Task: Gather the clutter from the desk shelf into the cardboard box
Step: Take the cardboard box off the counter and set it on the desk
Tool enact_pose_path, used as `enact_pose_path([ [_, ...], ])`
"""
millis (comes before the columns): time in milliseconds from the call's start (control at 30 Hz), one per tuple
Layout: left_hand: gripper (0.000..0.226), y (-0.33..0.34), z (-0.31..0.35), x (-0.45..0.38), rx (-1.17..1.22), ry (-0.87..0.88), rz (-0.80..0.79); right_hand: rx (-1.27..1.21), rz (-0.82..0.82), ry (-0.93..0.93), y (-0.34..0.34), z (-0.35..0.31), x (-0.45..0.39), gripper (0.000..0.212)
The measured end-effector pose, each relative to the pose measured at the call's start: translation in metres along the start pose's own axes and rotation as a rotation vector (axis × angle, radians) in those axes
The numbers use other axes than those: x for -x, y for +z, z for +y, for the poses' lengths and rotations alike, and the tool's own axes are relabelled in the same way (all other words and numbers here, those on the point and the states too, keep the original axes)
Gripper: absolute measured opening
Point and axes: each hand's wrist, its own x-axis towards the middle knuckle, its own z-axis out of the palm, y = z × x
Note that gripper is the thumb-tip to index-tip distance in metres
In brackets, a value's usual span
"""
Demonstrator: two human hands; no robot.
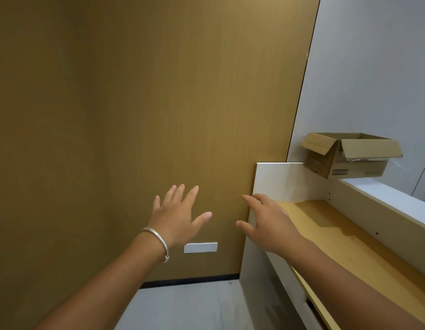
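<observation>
Head view looks along a wood-grain wall panel that fills most of the scene, with a grey wall to its right. Both bare arms reach forward from the near edge. On the left, the left hand is spread flat with all fingers apart and holds nothing; it hangs in front of the wood panel, and whether it touches the panel cannot be told. A silver bangle circles its wrist. Just below that hand, a small white plate is set in the panel. To the right, the right hand is also open and empty, fingers loosely extended, over the left end of the desk shelf, at the white end panel. The shelf has a light wood surface running from near right toward far left, bounded by a pale back board. The stretch of shelf in view is bare. Farther back and to the right, the cardboard box sits on the ledge above the shelf, against the grey wall, its flaps open. Grey floor shows at the near bottom.
</observation>
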Motion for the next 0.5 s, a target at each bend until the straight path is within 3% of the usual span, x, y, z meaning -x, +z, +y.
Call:
enact_pose_path([
  [500,0.077,0.131,0.038,-0.262,0.052,0.143,-0.119,0.051,-0.023,0.151,0.068,0.15,-0.2,0.07],
])
